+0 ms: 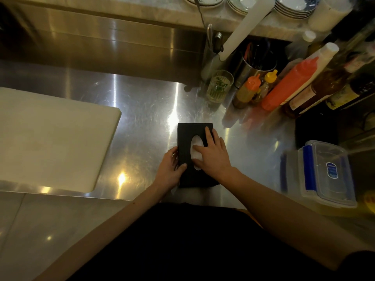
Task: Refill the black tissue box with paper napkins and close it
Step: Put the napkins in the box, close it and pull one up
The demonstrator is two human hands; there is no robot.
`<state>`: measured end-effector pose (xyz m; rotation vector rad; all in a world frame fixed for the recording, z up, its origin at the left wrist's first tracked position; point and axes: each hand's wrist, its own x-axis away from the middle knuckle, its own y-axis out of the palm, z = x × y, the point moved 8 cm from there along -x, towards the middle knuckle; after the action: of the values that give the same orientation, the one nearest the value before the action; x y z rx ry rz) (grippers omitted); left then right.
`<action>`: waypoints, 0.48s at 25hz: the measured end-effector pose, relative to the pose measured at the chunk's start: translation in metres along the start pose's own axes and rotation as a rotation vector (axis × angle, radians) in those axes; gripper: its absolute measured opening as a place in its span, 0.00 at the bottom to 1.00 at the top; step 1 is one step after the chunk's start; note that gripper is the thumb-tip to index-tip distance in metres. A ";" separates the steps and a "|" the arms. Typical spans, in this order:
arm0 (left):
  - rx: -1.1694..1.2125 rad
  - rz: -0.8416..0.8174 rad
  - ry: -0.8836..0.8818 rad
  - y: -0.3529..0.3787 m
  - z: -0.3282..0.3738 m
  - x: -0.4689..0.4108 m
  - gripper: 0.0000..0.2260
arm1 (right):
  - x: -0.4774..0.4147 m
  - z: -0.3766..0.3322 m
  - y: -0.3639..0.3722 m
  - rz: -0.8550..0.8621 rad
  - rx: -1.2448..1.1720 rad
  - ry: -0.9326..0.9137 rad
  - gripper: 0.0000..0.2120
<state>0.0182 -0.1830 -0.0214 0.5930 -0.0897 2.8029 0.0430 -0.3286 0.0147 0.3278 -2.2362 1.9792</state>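
Note:
The black tissue box stands on the steel counter right in front of me, its oval opening up. White paper napkins show through that opening. My left hand grips the box's near left side, thumb on top and fingers curled round the edge. My right hand lies flat on the box top, fingers straight and spread, the index finger over the opening and touching the napkins. A bit of white paper sticks out under the box's near left corner.
A white cutting board lies to the left. At the right back stand squeeze bottles, sauce bottles, a glass and a utensil holder. A clear lidded plastic container sits at the right. Stacked plates rest on the far shelf.

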 end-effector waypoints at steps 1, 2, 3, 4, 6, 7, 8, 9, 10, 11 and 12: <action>-0.012 0.000 0.001 -0.001 -0.001 -0.001 0.28 | -0.002 -0.002 0.000 -0.005 0.019 -0.005 0.22; -0.026 -0.001 0.008 -0.001 -0.003 -0.001 0.28 | -0.003 -0.004 0.000 -0.012 0.036 -0.006 0.21; -0.033 -0.005 0.015 -0.001 -0.003 -0.002 0.28 | -0.004 -0.005 0.002 -0.023 0.052 -0.004 0.21; -0.031 -0.004 0.022 -0.002 -0.004 -0.001 0.28 | -0.005 -0.007 0.004 -0.028 0.069 0.001 0.22; -0.022 0.009 0.041 -0.002 -0.002 0.000 0.27 | -0.007 -0.012 0.007 -0.003 0.104 0.008 0.23; -0.025 0.014 0.045 -0.002 0.000 0.001 0.27 | -0.007 -0.014 0.007 0.014 0.117 0.018 0.21; -0.026 0.017 0.049 -0.001 0.000 0.002 0.27 | -0.007 -0.015 0.008 0.021 0.125 0.035 0.20; -0.026 0.016 0.051 -0.001 0.001 0.002 0.27 | -0.007 -0.015 0.009 0.021 0.125 0.055 0.19; -0.016 0.013 0.053 0.000 0.001 0.003 0.27 | -0.007 -0.016 0.010 0.021 0.121 0.073 0.20; -0.005 0.011 0.050 0.000 0.000 0.003 0.27 | -0.007 -0.016 0.010 0.027 0.117 0.090 0.20; 0.000 0.012 0.048 0.000 -0.001 0.002 0.27 | -0.007 -0.017 0.009 0.038 0.113 0.107 0.19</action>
<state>0.0159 -0.1821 -0.0214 0.5263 -0.0837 2.8268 0.0467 -0.3108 0.0069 0.1883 -2.0860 2.0946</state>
